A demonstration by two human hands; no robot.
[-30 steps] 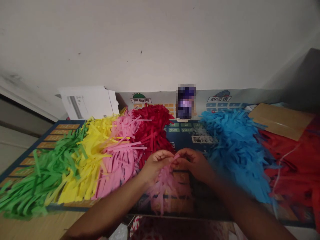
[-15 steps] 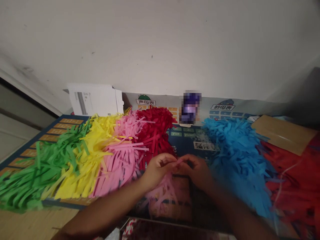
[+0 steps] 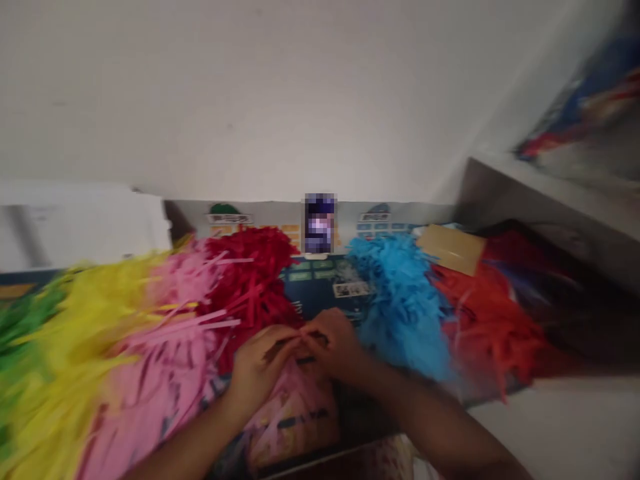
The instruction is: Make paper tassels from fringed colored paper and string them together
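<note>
Pretty blurry shot, but both hands meet dead centre. The left hand (image 3: pixel 260 367) and right hand (image 3: pixel 336 343) have their fingertips pinched together on a bunch of pink strips (image 3: pixel 293 400), which hang just below them over the mat (image 3: pixel 320 293). The mat has green labels and a QR-looking patch, all too smeared to read. Red pile (image 3: pixel 250 267) sits left of centre, blue pile (image 3: pixel 400 300) to the right.

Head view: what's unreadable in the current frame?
Head view, motion blur throughout.
Thing between left hand and right hand: smeared, and fingers cover it.
Mat print: too blurred and small to read.
Upright object: pixelated.
Green strips: cut by left edge.
Shelf items: blurred.
</note>
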